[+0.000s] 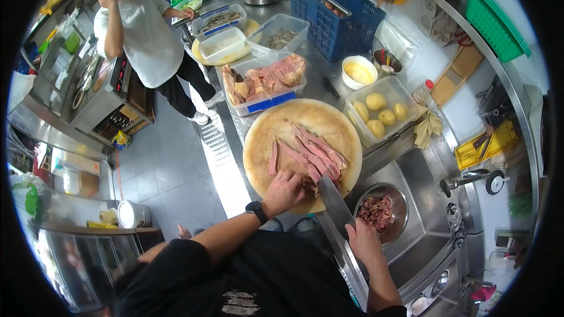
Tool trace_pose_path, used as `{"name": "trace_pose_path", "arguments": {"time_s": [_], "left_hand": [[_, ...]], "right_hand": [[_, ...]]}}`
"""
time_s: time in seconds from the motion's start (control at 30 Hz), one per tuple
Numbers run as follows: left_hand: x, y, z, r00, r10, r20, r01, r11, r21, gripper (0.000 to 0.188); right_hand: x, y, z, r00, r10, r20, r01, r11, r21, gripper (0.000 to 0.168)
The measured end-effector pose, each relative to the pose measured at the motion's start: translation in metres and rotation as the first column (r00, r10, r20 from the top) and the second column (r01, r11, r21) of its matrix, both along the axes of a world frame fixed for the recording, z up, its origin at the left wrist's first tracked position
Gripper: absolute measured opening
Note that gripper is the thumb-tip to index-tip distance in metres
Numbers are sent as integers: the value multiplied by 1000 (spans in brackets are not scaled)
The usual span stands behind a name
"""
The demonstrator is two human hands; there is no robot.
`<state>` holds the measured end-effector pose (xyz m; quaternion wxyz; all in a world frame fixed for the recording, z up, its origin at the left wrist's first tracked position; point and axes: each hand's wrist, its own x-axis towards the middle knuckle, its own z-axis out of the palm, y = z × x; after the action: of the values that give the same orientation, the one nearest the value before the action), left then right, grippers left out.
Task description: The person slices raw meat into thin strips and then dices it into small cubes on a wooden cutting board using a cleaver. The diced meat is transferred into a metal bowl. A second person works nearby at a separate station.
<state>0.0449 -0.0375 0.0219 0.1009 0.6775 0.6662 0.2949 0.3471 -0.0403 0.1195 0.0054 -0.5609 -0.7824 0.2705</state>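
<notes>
Long strips of reddish meat lie on a round cutting board, with one separate strip at their left. My left hand rests at the board's near edge, fingers bent over small meat pieces; how firmly they hold them is hidden. My right hand grips a broad-bladed cleaver, its blade reaching over the board's near right edge beside the strips' near ends. A metal bowl of cut meat pieces stands in the sink to the right, just beyond my right hand.
Past the board stands a plastic tub of raw meat on the bone. Peeled potatoes fill a clear box at right, near a white bowl and a blue crate. A person stands across the counter's left side.
</notes>
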Motion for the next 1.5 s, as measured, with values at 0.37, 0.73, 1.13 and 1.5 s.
{"name": "trace_pose_path", "arguments": {"time_s": [0.37, 0.73, 1.13, 1.5], "left_hand": [[29, 10, -26, 999, -31, 25, 29, 997, 74, 30], [4, -21, -36, 999, 35, -35, -28, 979, 204, 20], [45, 43, 25, 980, 100, 171, -149, 942, 301, 24], [297, 92, 30, 838, -97, 538, 157, 985, -68, 60]], "right_hand": [[5, 23, 8, 996, 80, -42, -82, 995, -52, 31], [-14, 35, -65, 870, -341, -357, -46, 663, -747, 27], [-26, 2, -56, 727, -487, -485, 112, 780, -615, 26], [170, -36, -25, 353, -712, -607, 820, 548, -166, 31]]}}
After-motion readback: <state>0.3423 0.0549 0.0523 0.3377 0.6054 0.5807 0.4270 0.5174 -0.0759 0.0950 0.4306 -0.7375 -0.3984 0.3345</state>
